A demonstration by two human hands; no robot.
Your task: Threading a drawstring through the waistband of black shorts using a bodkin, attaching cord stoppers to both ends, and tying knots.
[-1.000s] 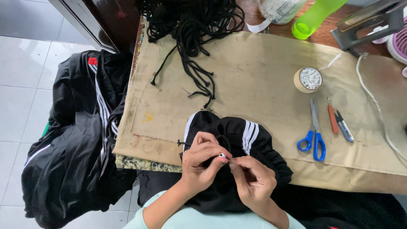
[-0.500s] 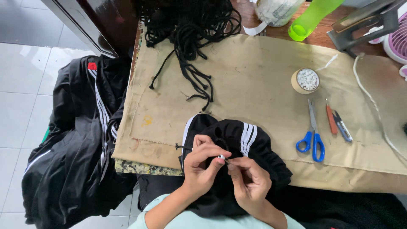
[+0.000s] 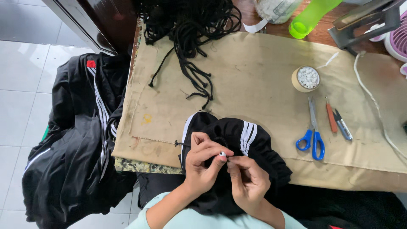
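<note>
A black garment with white stripes [image 3: 250, 135] lies bunched at the near edge of the tan cloth-covered table [image 3: 263, 72]. My left hand [image 3: 203, 163] pinches a small white bead [image 3: 222, 154] against the garment's waistband. My right hand [image 3: 248, 180] meets it from the right, fingertips closed on the black cord at the bead. A short cord end [image 3: 178, 144] sticks out to the left of the garment.
A heap of black cords [image 3: 190, 25] lies at the table's far left. Blue-handled scissors [image 3: 313, 135], a thread snipper [image 3: 341, 125], a tape roll filled with white beads [image 3: 306, 78], a white cord [image 3: 373, 101] and a green bottle [image 3: 309, 17] sit right. Black garments [image 3: 76, 140] pile on the floor left.
Both hands stay pressed together at the bead on the waistband, with only slight finger shifts. The view has drifted a little.
</note>
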